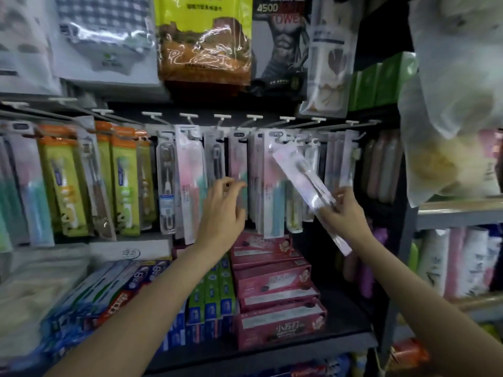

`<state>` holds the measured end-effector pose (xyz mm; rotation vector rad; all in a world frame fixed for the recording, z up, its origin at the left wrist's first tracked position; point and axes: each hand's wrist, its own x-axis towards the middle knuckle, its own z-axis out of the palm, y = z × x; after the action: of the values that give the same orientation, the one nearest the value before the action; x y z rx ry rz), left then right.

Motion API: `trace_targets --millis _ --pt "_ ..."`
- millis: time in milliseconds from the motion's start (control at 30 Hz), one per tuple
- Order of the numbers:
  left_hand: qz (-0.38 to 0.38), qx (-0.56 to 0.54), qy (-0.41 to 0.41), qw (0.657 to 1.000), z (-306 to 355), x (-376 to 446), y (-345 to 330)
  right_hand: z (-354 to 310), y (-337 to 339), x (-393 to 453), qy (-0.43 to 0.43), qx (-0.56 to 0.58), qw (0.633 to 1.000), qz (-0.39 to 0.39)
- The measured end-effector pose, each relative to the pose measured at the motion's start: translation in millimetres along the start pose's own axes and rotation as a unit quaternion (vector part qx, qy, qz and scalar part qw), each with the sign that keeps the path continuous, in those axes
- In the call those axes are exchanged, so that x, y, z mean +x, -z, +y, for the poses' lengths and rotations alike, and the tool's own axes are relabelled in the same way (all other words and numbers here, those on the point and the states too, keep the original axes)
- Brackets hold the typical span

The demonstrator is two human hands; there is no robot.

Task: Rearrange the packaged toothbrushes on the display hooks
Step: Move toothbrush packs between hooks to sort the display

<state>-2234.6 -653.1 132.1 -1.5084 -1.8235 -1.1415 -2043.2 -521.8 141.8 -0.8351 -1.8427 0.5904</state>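
While a pale pink packaged toothbrush (310, 197) is pinched near its middle by the curled fingers and thumb of the right hand (344, 210), its top end is tilted up and to the left toward the display hooks (283, 119), and its lower end is slanted down past the right wrist. The pack is held clear of the hooks, in front of the hanging packs (266, 180) just above and left of that hand. The left hand (223, 210) is raised before the row of hanging packs, its fingers loosely bent with thumb and forefinger drawn near each other; whether a pack is actually touched cannot be told. Pink toothpaste boxes (275, 284) are stacked below, between the two forearms.
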Motion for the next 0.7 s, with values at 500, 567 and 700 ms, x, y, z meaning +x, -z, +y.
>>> trace_targets --millis 500,567,700 --pt "-0.144 0.000 0.064 0.988 38 25 -56 46 23 49 -0.116 0.074 0.981 0.136" --pt "-0.142 -0.003 0.062 0.988 38 26 -57 49 22 50 -0.099 0.043 0.982 0.155" --pt "-0.124 -0.017 0.056 0.991 35 30 -60 45 24 58 -0.085 0.005 0.980 0.177"
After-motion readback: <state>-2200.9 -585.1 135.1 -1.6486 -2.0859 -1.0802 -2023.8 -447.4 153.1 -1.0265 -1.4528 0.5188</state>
